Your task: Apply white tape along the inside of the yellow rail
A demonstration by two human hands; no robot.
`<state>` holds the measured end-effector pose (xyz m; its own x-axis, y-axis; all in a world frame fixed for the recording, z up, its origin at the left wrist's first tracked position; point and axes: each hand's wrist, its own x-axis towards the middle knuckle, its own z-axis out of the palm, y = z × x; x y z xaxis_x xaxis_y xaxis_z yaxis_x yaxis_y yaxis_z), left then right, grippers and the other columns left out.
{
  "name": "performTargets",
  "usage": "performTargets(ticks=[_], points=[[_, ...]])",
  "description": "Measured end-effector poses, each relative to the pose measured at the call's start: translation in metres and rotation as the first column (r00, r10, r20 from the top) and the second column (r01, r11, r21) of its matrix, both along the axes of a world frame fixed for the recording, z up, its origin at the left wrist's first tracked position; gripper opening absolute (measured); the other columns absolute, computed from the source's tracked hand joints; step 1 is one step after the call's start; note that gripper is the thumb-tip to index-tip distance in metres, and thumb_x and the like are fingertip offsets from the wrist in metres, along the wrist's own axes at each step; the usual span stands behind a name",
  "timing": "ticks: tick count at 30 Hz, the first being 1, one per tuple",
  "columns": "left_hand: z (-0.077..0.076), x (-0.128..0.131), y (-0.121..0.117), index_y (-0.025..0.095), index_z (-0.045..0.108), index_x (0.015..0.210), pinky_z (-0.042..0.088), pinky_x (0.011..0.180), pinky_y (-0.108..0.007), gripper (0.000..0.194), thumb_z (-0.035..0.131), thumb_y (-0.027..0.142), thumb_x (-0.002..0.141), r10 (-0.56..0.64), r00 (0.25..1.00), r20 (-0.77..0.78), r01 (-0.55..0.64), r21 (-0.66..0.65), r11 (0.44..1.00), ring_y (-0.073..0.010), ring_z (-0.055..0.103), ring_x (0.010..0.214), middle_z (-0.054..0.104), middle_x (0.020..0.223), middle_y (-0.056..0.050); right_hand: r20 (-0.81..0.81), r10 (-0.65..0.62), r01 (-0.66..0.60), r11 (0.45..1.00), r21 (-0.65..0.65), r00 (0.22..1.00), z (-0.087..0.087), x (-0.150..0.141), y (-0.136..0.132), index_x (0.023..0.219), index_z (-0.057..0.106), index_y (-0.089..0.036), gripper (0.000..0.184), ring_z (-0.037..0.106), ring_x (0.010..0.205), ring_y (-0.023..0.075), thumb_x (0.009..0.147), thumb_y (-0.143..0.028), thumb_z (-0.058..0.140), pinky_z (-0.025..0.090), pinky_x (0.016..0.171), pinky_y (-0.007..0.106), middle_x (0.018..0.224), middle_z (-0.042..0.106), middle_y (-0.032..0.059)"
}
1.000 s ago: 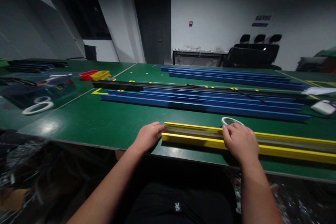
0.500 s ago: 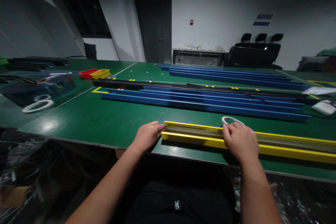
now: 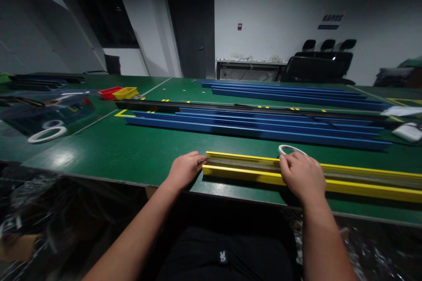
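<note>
the long, bright yellow channel (image 3: 242, 175), open along its top and dull grey-brown inside, lies lengthwise near the close edge of the green, shiny worktop (image 3: 148, 153). its left end sits right in front of the person, and the other end runs out of sight to the right.

the left hand (image 3: 185, 169) is at that near end, fingers bent and drawn nearly together, the tips touching or just beside the channel's mouth. from here i can't tell whether they pinch anything. the right hand (image 3: 303, 178) lies across the channel further along, palm down, thumb near the inner side and fingers curled over; the tips are hidden, so i can't say how firmly it has hold of it.

just behind the right hand is a thin white ring (image 3: 280, 148), partly covered from view by the knuckles. beyond it, a group of long blue channels (image 3: 198, 127) lies side by side, with long black strips (image 3: 148, 106) behind them and a 2nd group of blue lengths (image 3: 280, 97) further back.

off to the left are a small red bin (image 3: 108, 95) and a small yellow bin (image 3: 127, 95) next to each other, and nearer, a wide white ring (image 3: 41, 141) flat on the green surface.
</note>
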<state>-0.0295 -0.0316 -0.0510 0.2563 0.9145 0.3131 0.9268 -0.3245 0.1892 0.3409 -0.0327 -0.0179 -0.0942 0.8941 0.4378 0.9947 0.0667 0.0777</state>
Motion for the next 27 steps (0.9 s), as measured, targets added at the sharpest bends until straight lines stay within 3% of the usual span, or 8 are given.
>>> performTargets(ticks=[18, 27], points=[[0.0022, 0.0010, 0.0019, 0.028, 0.070, 0.095, 0.036, 0.063, -0.024, 0.019, 0.052, 0.033, 0.093, -0.037, 0.995, 0.087, 0.043, -0.073, 0.996, -0.0137, 0.058, 0.076, 0.062, 0.087, 0.000, -0.011, -0.004, 0.004, 1.000, -0.011, 1.000, 0.0019, -0.0011, -0.0014, 0.079, 0.073, -0.022, 0.043, 0.058, 0.084, 0.0208, 0.097, -0.038, 0.037, 0.034, 0.076, 0.035, 0.085, 0.067, 0.0065], [0.0022, 0.0001, 0.0006, 0.030, 0.070, 0.101, 0.038, 0.064, -0.024, 0.019, 0.056, 0.037, 0.091, -0.006, 0.993, 0.115, 0.013, -0.058, 0.998, -0.0134, 0.059, 0.076, 0.063, 0.090, 0.001, -0.013, -0.005, 0.005, 1.000, -0.016, 1.000, 0.0022, -0.0012, -0.0024, 0.080, 0.073, -0.022, 0.044, 0.058, 0.084, 0.0207, 0.097, -0.038, 0.036, 0.034, 0.078, 0.035, 0.086, 0.067, 0.0068]])
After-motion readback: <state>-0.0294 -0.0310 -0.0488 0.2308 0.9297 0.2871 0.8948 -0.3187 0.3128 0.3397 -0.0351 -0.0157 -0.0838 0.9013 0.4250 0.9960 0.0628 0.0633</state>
